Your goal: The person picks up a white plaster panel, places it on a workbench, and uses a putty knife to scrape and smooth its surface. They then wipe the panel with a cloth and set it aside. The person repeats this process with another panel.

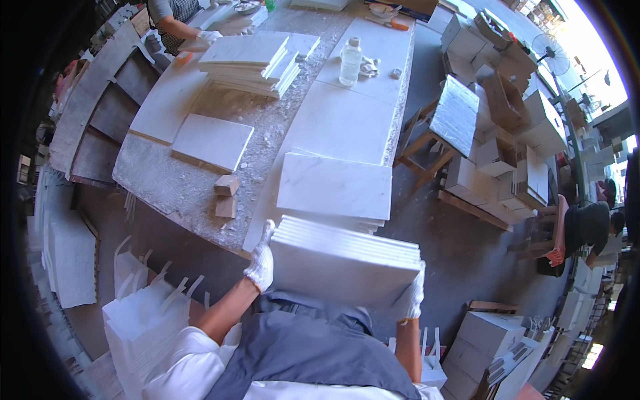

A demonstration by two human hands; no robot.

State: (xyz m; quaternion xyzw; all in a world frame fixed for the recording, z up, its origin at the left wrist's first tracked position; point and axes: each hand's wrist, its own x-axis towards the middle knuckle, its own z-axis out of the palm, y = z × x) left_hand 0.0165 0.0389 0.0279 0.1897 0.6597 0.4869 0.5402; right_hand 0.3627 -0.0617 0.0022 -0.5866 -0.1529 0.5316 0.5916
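Note:
Between my two gloved hands I hold a stack of several white marble tiles (343, 267), stood on edge in front of my apron. My left hand (261, 261) presses its left end, the thumb up along the edge. Around the right end is my right hand (412, 295), its fingers partly hidden by the stack. Just beyond the held tiles, another pile of white tiles (335, 187) lies flat at the near end of the table (230, 223). Two small wooden blocks (226, 195) sit to the left of that pile.
A single tile (213, 141) and a taller tile stack (247, 60) lie farther up the dusty table. A plastic bottle (350, 62) stands near its right side. At the far left is a co-worker's gloved hand (202, 40). Boxes (497, 157) and a small wooden stand (455, 115) occupy the right.

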